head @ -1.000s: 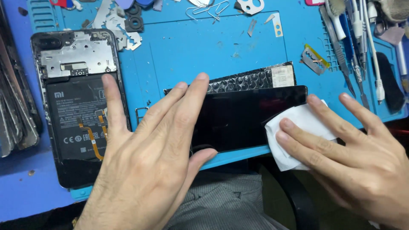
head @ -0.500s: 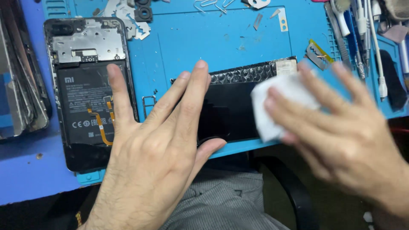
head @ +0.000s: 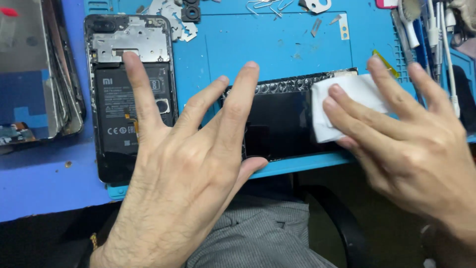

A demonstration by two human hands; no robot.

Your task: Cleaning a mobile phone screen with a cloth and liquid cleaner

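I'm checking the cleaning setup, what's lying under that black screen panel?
A strip of bubble wrap shows along the far edge of the black screen panel, on the blue mat. How far it runs underneath is hidden by the panel and both hands.

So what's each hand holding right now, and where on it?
Right hand presses a white wipe flat under its fingertips on the black screen panel; left hand pins the panel's left end.

Left hand splayed flat; right hand fingers extended.
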